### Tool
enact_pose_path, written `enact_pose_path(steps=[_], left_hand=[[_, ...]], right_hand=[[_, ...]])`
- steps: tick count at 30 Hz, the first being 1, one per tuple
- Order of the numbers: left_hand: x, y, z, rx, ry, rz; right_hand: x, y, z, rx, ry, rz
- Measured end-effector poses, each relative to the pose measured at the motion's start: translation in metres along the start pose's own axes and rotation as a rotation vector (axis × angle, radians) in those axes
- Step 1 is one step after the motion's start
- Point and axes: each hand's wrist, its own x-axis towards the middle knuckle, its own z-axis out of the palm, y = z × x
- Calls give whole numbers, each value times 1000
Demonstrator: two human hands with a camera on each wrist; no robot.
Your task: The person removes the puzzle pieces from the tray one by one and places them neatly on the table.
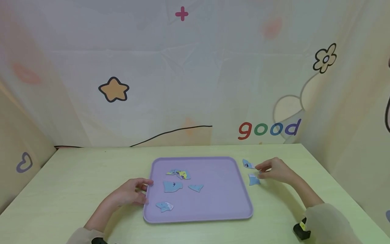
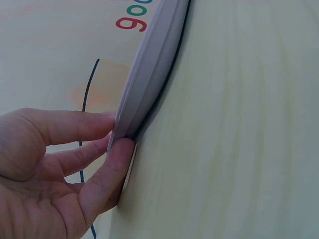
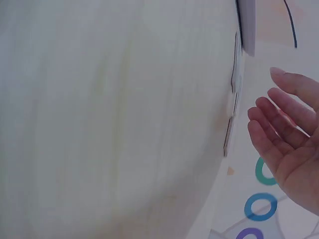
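My left hand [image 1: 131, 193] is at the left edge of the purple tray [image 1: 219, 196], and in the left wrist view its thumb and fingertips hold the rim [image 2: 144, 79]. Beyond the tray's right side hovers my right hand [image 1: 275, 169], fingers loosely bent, nothing between them. Close by its fingertips are two blue puzzle pieces, one with a dark mark [image 1: 248, 164] and a plainer piece [image 1: 254, 180]. Seen edge-on in the right wrist view, thin pieces [image 3: 234, 62] lie flat on the table, below the hand.
Inside the tray are a yellow-and-blue piece [image 1: 181, 174], a blue piece with a small dark mark [image 1: 172, 186], a small triangular piece [image 1: 196, 187] and a blue-white piece [image 1: 165, 206]. A printed cloth [image 1: 170, 84] hangs behind the pale table [image 1: 91, 176].
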Motion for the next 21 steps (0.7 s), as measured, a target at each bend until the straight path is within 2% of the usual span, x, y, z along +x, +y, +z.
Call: enact_pose_path(steps=[7,16,21], left_hand=[[0,0,1,3,7,-4],[-1,2,1,2,1,-1],[-1,1,0,2,7,-4]], right_hand=[[1,-17,11,67,-29,-105],[4,-41,29,168,-101,-134],[8,-57,41,212,-134,-189]])
